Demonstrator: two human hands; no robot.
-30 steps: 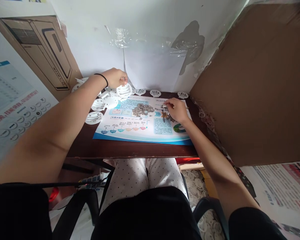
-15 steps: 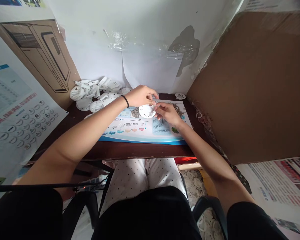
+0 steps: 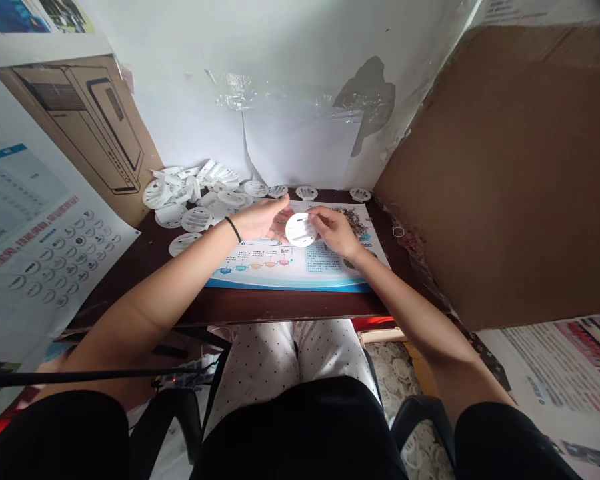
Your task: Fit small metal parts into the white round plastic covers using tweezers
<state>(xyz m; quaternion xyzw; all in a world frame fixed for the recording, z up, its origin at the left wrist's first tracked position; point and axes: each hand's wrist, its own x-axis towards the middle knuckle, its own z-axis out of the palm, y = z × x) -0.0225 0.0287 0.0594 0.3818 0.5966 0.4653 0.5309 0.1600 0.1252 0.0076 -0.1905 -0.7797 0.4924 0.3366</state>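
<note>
A round white plastic disc (image 3: 300, 230) with slots is pinched at its right edge between the thumb and fingers of my right hand (image 3: 333, 229). It is held above a printed sheet, tilted towards me. My left hand (image 3: 264, 219), a black band at its wrist, is just left of the disc with the thumb raised and the fingers apart. Its fingertips come close to the disc's left edge; whether they touch it I cannot tell. Small metal-looking pieces (image 3: 351, 221) lie in a heap on the sheet behind my right hand.
White plastic parts (image 3: 180, 190) are piled at the table's back left. Several similar discs (image 3: 307, 193) stand in a row along the back wall. The printed sheet (image 3: 280, 277) covers the table's middle. A brown cardboard panel (image 3: 520, 173) closes off the right side.
My left hand has come down and to the left, its thumb and fingers now spread. The disc has shifted slightly right and turned in my right hand. The view has moved a little.
</note>
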